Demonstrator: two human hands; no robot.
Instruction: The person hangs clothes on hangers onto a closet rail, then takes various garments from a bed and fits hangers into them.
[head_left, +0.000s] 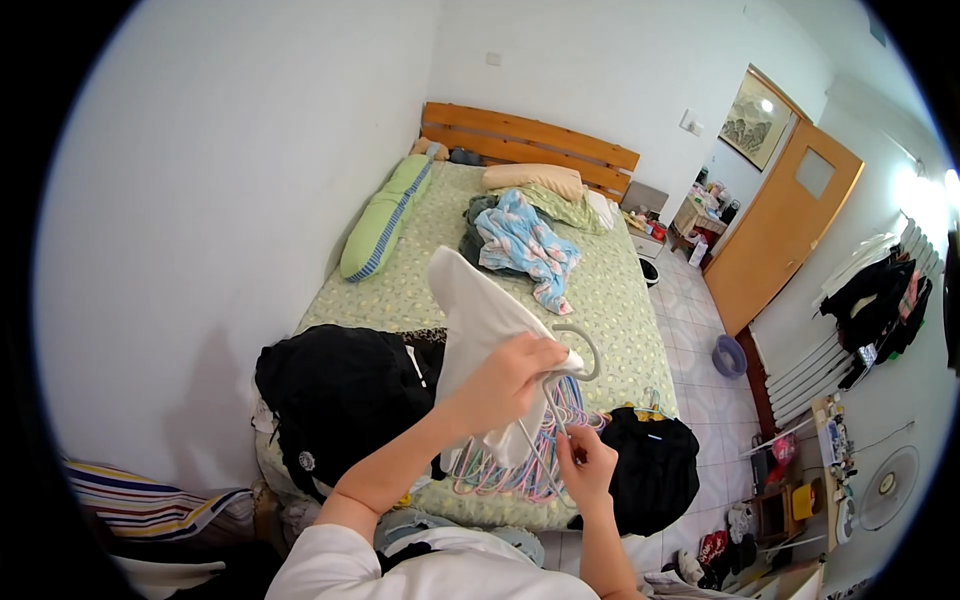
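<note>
My left hand point(512, 375) grips the white garment point(472, 312) in narrowed fingers, just beside the hook of the pale hanger point(597, 355). My right hand point(588, 462) has its fingers bent in at the side bar of the same hanger; whether the fingertips fully meet around it, I cannot tell. Garment and hanger are positioned above the near end of the bed point(625, 335). Directly below lies a heap of coloured hangers point(482, 478), located between the black clothing point(335, 395) and the black bag-like bundle point(652, 468).
</note>
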